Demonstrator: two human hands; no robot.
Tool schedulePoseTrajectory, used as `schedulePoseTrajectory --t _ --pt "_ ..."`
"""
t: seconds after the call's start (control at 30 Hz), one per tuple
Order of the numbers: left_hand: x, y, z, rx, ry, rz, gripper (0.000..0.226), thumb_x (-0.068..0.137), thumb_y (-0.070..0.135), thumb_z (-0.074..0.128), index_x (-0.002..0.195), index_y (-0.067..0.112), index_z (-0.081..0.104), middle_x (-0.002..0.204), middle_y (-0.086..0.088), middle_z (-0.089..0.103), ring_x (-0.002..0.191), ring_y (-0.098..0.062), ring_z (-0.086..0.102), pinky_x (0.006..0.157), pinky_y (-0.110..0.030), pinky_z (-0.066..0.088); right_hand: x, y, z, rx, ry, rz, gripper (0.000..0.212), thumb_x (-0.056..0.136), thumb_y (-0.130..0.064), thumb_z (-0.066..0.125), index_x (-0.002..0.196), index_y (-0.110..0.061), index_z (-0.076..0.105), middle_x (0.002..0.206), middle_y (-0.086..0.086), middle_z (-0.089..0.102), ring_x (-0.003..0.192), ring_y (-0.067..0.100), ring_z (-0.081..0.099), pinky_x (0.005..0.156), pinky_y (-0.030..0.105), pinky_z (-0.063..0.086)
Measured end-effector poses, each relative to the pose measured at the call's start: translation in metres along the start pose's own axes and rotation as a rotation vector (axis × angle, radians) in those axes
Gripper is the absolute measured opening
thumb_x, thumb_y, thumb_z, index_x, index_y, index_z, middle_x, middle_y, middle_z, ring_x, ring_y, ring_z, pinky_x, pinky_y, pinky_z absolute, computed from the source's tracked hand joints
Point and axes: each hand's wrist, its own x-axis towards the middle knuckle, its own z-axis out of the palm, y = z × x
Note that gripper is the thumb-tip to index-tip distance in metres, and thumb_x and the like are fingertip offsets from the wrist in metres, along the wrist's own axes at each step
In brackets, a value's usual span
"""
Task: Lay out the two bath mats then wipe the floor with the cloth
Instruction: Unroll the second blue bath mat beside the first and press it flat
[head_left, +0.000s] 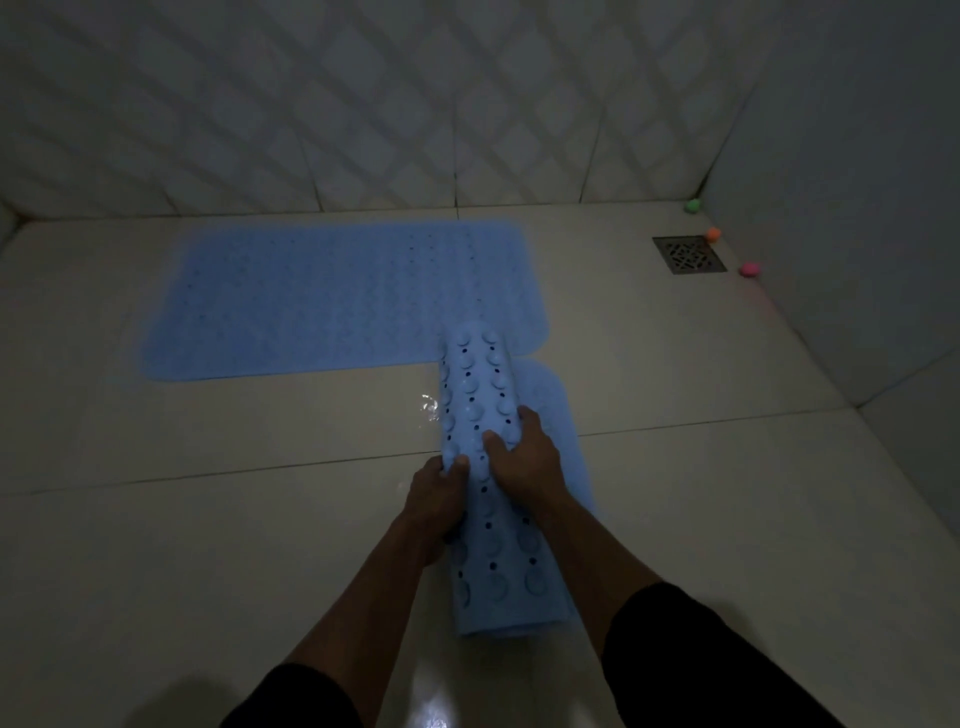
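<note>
Dim bathroom, beige tiled floor. Flat blue bath mat lies spread out, upper left to centre of the frame, near the patterned tile wall. Wet glint on the floor just left of the rolled mat. Left hand, centre frame, fingers curled round the left edge of the rolled blue bath mat, gripping it. The roll is suction-cup side up, running from lower centre up to the flat mat, its far end overlapping that mat's lower right corner. Right hand on top of the roll, fingers bent over its surface, pressing or gripping it. Unrolled part of the second mat shows flat just right of the roll. Dark sleeves at the bottom. Floor drain upper right; green, orange and pink small balls near it along the right wall.
</note>
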Motion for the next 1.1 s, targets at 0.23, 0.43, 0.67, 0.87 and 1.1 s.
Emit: schedulePoseTrajectory --t 0.23,0.43,0.67,0.87,1.1 --pt "0.004 0.0 0.006 0.029 -0.01 -0.044 0.035 0.102 0.033 0.048 0.123 0.007 0.057 0.114 -0.012 0.065 0.093 -0.027 0.066 0.084 -0.042 0.057 0.011 0.01 0.004 -0.013 0.043 0.011 0.081 0.07 -0.066 0.043 0.141 -0.026 0.037 0.128 0.013 0.058 0.114 0.034 0.058 0.098 0.051 0.047" --pt "0.003 0.004 0.007 0.137 -0.029 -0.073 0.053 0.101 0.045 0.042 0.137 0.007 0.051 0.127 -0.016 0.06 0.107 -0.032 0.062 0.091 -0.042 0.054 0.018 0.013 0.01 -0.006 0.029 0.016 0.078 0.068 -0.069 0.039 0.136 -0.03 0.039 0.125 0.011 0.06 0.111 0.033 0.059 0.096 0.051 0.049" --pt "0.002 0.005 -0.023 0.293 0.124 0.028 0.055 0.091 0.049 0.049 0.138 0.02 0.048 0.133 -0.001 0.053 0.121 -0.033 0.055 0.105 -0.045 0.046 0.004 -0.011 -0.001 0.02 0.043 0.054 0.057 0.098 -0.045 0.041 0.148 -0.018 0.032 0.148 0.015 0.041 0.132 0.036 0.042 0.112 0.048 0.033" --pt "0.002 0.011 -0.06 0.169 0.136 -0.033 0.066 0.088 0.051 0.063 0.142 0.016 0.048 0.133 -0.009 0.06 0.112 -0.028 0.063 0.098 -0.048 0.054 -0.008 -0.021 0.028 -0.161 -0.14 0.037 0.061 0.086 -0.05 0.053 0.14 -0.024 0.037 0.135 0.017 0.052 0.121 0.039 0.052 0.104 0.05 0.042" --pt "0.001 0.007 -0.099 0.162 0.208 0.004 0.083 0.075 0.061 0.061 0.144 0.017 0.046 0.136 -0.011 0.059 0.112 -0.03 0.064 0.095 -0.049 0.055 -0.018 -0.033 0.055 -0.096 -0.14 -0.069 0.056 0.089 -0.035 0.06 0.139 -0.018 0.04 0.134 0.018 0.052 0.118 0.035 0.055 0.097 0.043 0.048"
